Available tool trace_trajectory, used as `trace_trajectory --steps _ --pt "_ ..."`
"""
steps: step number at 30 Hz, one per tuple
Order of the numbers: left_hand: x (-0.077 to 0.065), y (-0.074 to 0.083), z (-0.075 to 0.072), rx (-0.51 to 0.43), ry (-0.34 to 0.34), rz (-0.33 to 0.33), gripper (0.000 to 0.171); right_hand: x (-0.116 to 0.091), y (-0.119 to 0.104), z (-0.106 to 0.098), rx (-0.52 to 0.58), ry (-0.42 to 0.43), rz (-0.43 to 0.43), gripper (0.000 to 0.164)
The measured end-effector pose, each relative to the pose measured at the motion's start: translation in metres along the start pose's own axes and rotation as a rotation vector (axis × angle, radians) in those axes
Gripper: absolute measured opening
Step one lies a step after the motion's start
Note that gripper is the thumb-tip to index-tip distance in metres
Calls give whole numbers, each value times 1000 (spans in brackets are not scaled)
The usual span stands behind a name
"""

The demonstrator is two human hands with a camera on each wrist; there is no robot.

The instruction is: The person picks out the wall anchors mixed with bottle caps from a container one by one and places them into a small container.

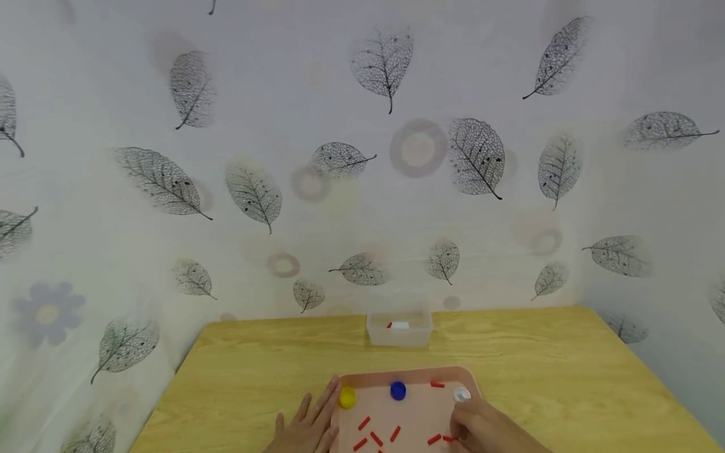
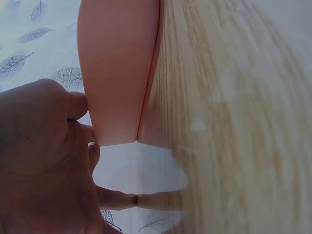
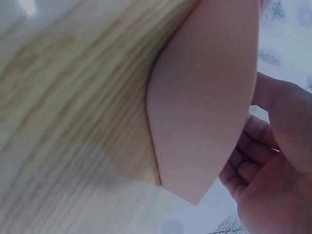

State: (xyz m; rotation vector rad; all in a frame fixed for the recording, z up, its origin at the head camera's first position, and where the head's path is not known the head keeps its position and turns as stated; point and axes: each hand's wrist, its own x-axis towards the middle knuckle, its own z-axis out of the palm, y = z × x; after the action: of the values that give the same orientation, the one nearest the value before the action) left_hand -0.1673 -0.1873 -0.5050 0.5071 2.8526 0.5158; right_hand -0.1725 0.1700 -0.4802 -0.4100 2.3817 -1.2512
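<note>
A pink tray [image 1: 419,415] lies on the table in the head view, holding several short red sticks [image 1: 395,433]. My left hand [image 1: 308,428] rests at the tray's left edge with its fingers spread, beside a yellow round cap [image 1: 347,397]. My right hand [image 1: 472,423] reaches over the right side, fingers curled down, and pinches the end of a red stick [image 1: 447,438]. A white round cap [image 1: 461,394] sits just beyond it. In the right wrist view the tray wall [image 3: 204,97] hides the fingertips of that hand [image 3: 273,151].
A blue round cap [image 1: 398,391] stands near the tray's far side, with a lone red stick [image 1: 437,384] to its right. Behind the tray, a clear plastic box [image 1: 399,338] holds a white piece and a red one. The wooden table [image 1: 272,352] meets a leaf-patterned wall.
</note>
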Motion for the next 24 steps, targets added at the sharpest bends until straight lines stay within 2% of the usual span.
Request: trace_trajectory --steps 1,4,5,6,7,8,9,12,13,14,16,19,20,22,24 --pt "1 0 0 -5 -6 0 59 -1 1 -1 -68 4 -98 19" --pt "2 0 -2 -24 -47 -14 61 -8 -2 -2 -273 61 -266 15" --pt "2 0 -3 -19 -58 -15 61 -12 -4 -2 -234 67 -245 16" --pt "1 1 -4 -10 -67 -16 62 -14 -4 -2 -276 91 -282 15" --pt "1 2 -5 -2 -71 -15 62 -16 -5 -2 -262 106 -287 15" --pt "0 2 -7 -9 -86 -16 63 -19 -8 -3 -230 104 -232 18" --pt "-1 2 -8 -5 -101 -14 64 -19 -8 -4 -208 112 -233 17" --pt "-1 3 -9 26 -109 -27 65 -14 -9 -10 95 36 -178 15" --pt "0 3 -9 20 -105 -27 65 -12 -9 -13 149 31 -179 17" --pt "0 2 -9 16 -102 -25 65 -9 -10 -15 149 47 -198 18" --pt "3 1 -10 -3 -87 -18 64 -4 -11 -19 79 101 -300 16" --pt "5 0 -10 -30 -80 -5 64 3 -15 -24 -257 343 -518 23" --pt "6 0 -11 -25 -82 -10 64 6 -17 -26 -317 408 -565 27" --pt "7 0 -11 -23 -81 -18 65 10 -20 -29 -330 452 -596 30" --pt "7 2 -12 -11 -86 -36 66 13 -22 -32 -329 468 -591 31"
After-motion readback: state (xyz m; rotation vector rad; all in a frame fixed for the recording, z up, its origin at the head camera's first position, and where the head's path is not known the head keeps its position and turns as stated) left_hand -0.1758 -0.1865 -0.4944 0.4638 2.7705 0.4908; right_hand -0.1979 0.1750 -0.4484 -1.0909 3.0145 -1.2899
